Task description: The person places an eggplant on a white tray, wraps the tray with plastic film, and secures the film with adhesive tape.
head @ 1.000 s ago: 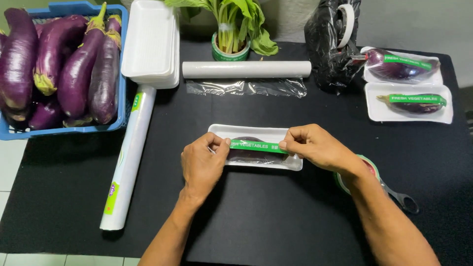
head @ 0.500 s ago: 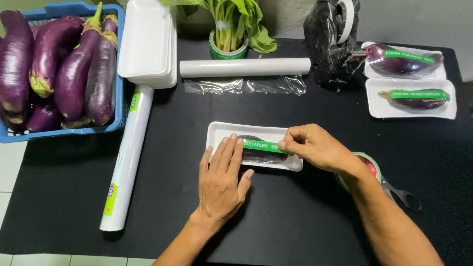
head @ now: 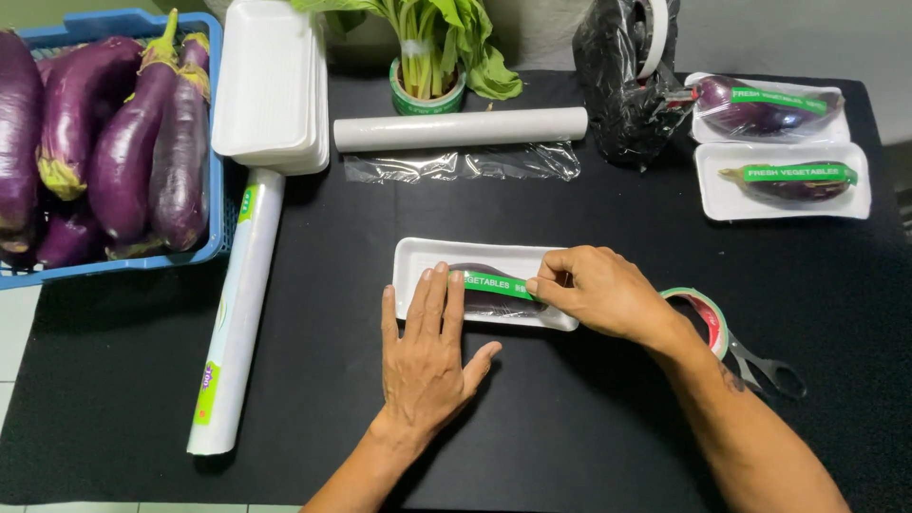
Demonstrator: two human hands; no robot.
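Now the left hand (head: 425, 353) lies flat, fingers spread, gripping nothing, pressing the green label strip (head: 496, 284) down on the wrapped eggplant (head: 494, 296) in its white tray (head: 418, 258), mid-table. The right hand (head: 600, 291) pinches the strip's other end. Best smoothed outward, strip taut, so no wrinkle sets.

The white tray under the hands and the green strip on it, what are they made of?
The white tray looks like foam plastic: matte, thick soft-looking rim, same as the stack of trays. The green strip looks like glossy plastic tape, thin and flat across the wrapped eggplant. The left hand and right hand press it down.
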